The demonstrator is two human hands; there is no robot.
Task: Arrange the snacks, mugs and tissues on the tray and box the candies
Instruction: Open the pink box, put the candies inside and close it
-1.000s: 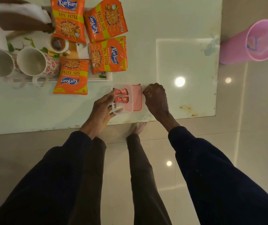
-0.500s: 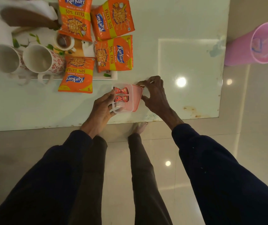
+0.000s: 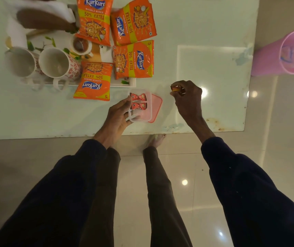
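Note:
A small clear plastic box [image 3: 141,115] sits near the table's front edge with two red wrapped candies [image 3: 138,101] inside. Its pink lid [image 3: 156,107] lies against the box's right side. My left hand [image 3: 118,115] holds the box's left wall. To the right, my right hand [image 3: 187,97] is closed on a small orange candy [image 3: 175,88] just above the glass. On the white tray [image 3: 131,84] at the back left lie several orange Kurkure snack packets [image 3: 133,59], two patterned mugs [image 3: 59,65] and white tissues [image 3: 17,32].
A small cup of dark liquid [image 3: 80,45] stands on the tray. A pink bucket [image 3: 285,52] stands on the floor past the table's right edge. The glass table's front edge [image 3: 53,137] runs just ahead of my legs.
My right hand let go of the pink lid, which now lies by the box, moved right and closed on an orange candy. The left hand stays on the box.

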